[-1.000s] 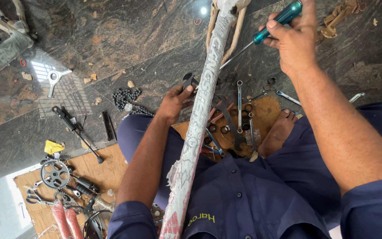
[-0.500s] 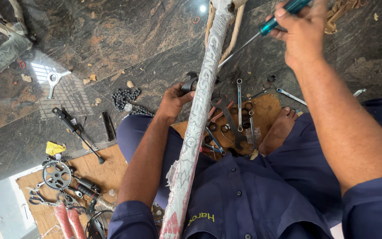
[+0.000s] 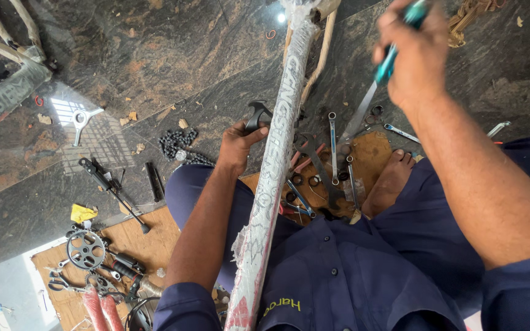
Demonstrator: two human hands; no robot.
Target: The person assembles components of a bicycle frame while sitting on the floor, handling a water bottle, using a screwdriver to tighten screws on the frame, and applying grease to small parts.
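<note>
Right hand (image 3: 413, 58) has its grip wrapped tight round a teal-handled screwdriver (image 3: 380, 76) up in the upper right, blurry. Left hand (image 3: 238, 146) pinches a dark metal part (image 3: 257, 114) just beside the wrapped frame tube (image 3: 271, 178) running up mid-frame. Wrenches (image 3: 334, 153) lie on a board on the floor, right of the tube.

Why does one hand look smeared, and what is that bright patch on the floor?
Head view: the right hand and its teal-handled screwdriver are motion-blurred; the left hand, gripping a dark tool, is sharp. The polished stone floor mirrors a window as a pale grid at left and a small bright glare spot by the wrapped frame tube. Straight edges bend toward the corners.
</note>
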